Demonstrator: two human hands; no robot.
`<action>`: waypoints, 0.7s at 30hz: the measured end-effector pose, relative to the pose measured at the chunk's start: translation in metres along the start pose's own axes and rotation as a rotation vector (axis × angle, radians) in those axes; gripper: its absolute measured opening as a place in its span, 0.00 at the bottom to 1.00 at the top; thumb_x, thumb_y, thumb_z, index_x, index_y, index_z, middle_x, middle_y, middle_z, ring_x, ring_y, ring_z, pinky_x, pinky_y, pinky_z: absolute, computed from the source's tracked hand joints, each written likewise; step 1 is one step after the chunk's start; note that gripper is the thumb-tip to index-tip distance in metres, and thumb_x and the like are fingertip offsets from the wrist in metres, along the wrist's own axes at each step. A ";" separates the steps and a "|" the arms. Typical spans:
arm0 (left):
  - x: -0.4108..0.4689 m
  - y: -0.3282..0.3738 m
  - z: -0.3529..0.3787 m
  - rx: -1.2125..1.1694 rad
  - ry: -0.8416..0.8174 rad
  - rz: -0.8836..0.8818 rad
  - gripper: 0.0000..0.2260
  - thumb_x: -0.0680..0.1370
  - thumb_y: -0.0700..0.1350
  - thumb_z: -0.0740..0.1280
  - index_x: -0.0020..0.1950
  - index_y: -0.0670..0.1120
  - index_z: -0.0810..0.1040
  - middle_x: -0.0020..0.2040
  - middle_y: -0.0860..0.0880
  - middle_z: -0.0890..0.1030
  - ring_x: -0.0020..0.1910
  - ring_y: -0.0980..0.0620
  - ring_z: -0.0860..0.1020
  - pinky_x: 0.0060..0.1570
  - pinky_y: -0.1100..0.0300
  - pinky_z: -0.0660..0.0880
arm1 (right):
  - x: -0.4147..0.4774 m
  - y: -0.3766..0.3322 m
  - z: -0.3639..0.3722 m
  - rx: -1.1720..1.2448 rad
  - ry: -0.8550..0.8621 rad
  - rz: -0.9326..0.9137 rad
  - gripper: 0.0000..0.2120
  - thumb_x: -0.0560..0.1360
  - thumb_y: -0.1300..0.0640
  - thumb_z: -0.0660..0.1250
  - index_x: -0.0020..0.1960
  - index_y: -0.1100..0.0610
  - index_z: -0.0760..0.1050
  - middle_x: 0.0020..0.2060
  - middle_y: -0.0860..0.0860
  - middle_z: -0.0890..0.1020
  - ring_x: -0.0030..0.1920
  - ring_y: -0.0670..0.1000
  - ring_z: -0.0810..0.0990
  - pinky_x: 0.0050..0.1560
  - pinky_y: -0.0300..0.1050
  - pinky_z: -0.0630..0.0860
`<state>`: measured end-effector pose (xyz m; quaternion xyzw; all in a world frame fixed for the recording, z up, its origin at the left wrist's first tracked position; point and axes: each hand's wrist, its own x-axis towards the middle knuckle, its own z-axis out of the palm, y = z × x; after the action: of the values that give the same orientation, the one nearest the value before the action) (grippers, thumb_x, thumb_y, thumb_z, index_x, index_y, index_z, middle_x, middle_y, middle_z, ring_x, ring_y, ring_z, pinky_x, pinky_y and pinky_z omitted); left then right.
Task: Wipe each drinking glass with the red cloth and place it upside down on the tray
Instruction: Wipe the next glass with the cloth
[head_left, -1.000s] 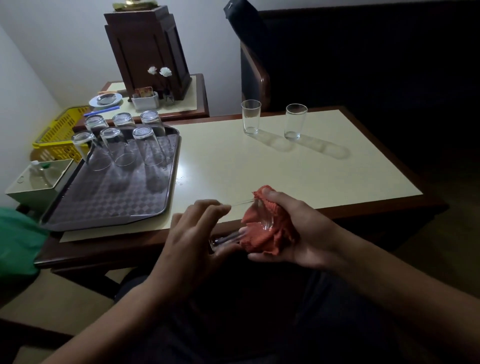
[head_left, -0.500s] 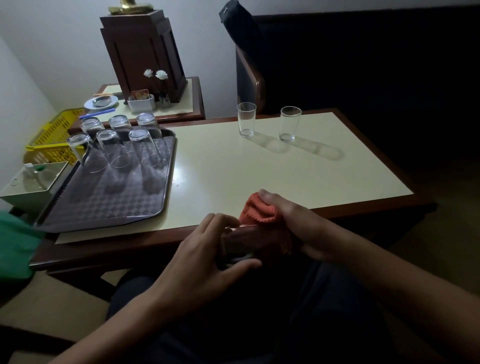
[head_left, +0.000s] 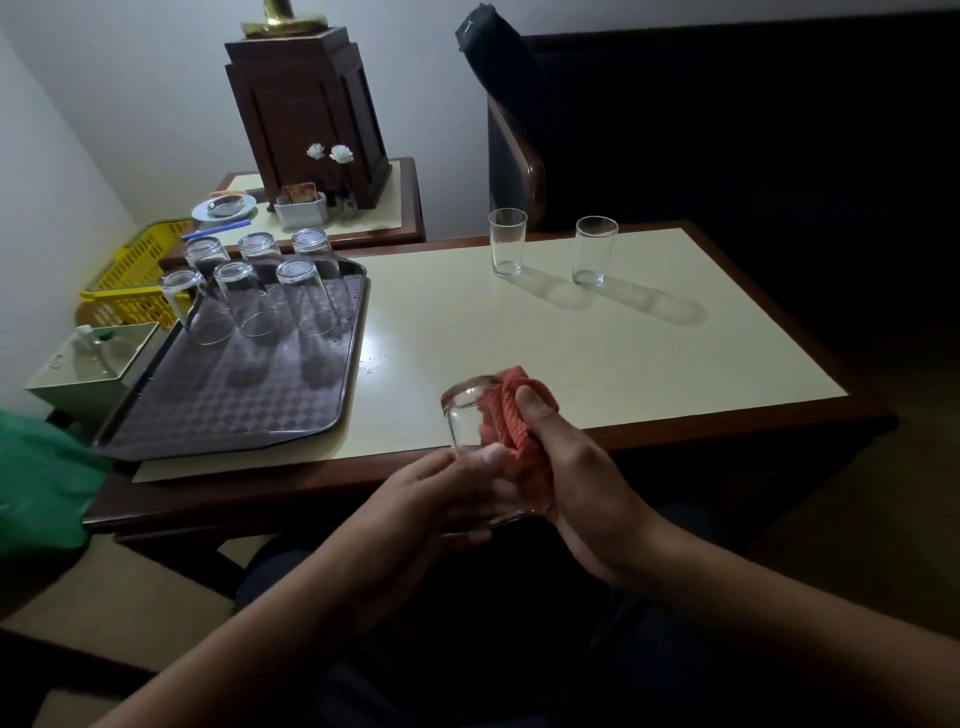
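My left hand (head_left: 441, 493) grips a clear drinking glass (head_left: 465, 415) near its rim, base pointing up, just in front of the table's near edge. My right hand (head_left: 566, 467) holds the red cloth (head_left: 511, 421) bunched against the right side of that glass, thumb on top of the cloth. Several glasses (head_left: 306, 299) stand upside down at the far end of the dark checked tray (head_left: 234, 395) on the left of the table. Two upright glasses, one (head_left: 506, 241) left of the other (head_left: 594, 252), stand at the table's far side.
The cream-topped table (head_left: 597, 364) has a dark wooden rim. A side table (head_left: 400, 218) behind the tray carries a dark wooden box, a dish and a small holder. A yellow basket (head_left: 135, 270) and a pale green bin (head_left: 88, 364) sit at the left. A dark chair (head_left: 514, 156) stands behind.
The glass has turned from lying sideways between my hands to base-up and has risen. The cloth has moved from inside the mouth to the outside right of the glass.
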<state>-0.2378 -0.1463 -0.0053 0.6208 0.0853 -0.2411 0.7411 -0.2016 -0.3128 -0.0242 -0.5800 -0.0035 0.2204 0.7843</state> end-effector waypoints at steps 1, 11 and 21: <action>0.001 -0.002 0.001 0.010 0.011 0.029 0.20 0.78 0.54 0.72 0.61 0.39 0.80 0.55 0.39 0.85 0.53 0.44 0.83 0.52 0.55 0.77 | 0.000 0.002 -0.001 -0.051 0.011 -0.025 0.27 0.79 0.32 0.65 0.65 0.51 0.82 0.56 0.56 0.88 0.59 0.58 0.87 0.72 0.68 0.75; 0.004 0.020 -0.031 -0.379 -0.014 0.076 0.16 0.74 0.45 0.69 0.59 0.46 0.69 0.47 0.37 0.83 0.46 0.38 0.83 0.56 0.42 0.82 | -0.006 -0.019 -0.022 -0.711 -0.219 -0.379 0.25 0.79 0.52 0.71 0.76 0.47 0.74 0.65 0.44 0.83 0.65 0.48 0.82 0.68 0.56 0.78; 0.002 0.012 -0.026 0.068 -0.113 0.114 0.24 0.70 0.41 0.81 0.60 0.39 0.74 0.50 0.39 0.82 0.46 0.45 0.82 0.43 0.59 0.80 | 0.002 -0.013 -0.027 -0.975 0.036 -0.889 0.11 0.77 0.52 0.78 0.58 0.54 0.87 0.51 0.47 0.89 0.51 0.45 0.88 0.53 0.42 0.82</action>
<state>-0.2259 -0.1209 -0.0014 0.6349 -0.0004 -0.2360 0.7356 -0.1881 -0.3396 -0.0223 -0.8155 -0.3291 -0.1610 0.4481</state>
